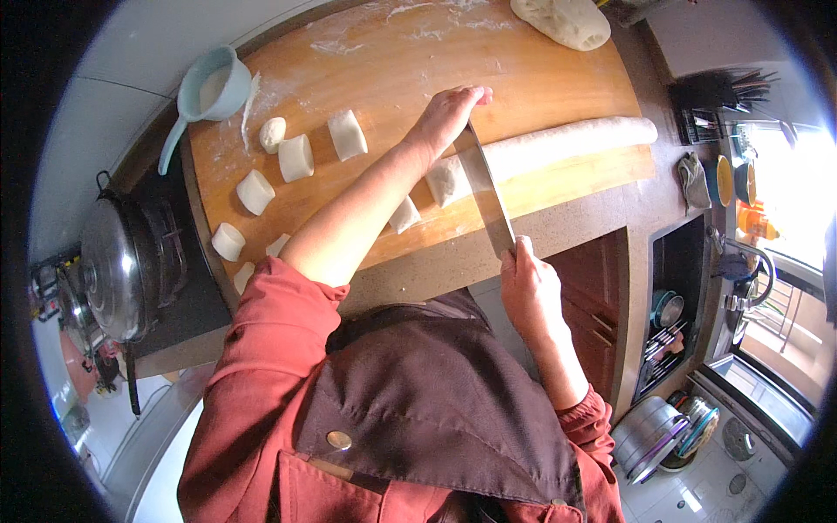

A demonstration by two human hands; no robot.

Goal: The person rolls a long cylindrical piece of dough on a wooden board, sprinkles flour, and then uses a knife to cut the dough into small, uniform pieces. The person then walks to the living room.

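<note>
My right hand point(531, 284) grips the handle of a broad-bladed kitchen knife point(484, 186). Its blade lies across a long roll of dough point(562, 147), close to the roll's left end. At the blade's far end is my left hand point(448, 121), touching it; most of its fingers are hidden, so its grip is unclear. Left of the blade is the short end section of the dough point(450, 182). Several cut dough pieces point(296, 158) lie spread over the wooden board point(405, 78) to the left, some partly covered by my left forearm.
A light blue dipper point(216, 85) with white powder stands at the board's far left corner. A larger dough lump point(565, 23) rests at the far right. Left of the board is a lidded metal pan point(114, 268) on a dark stove. A sink point(677, 287) lies to the right.
</note>
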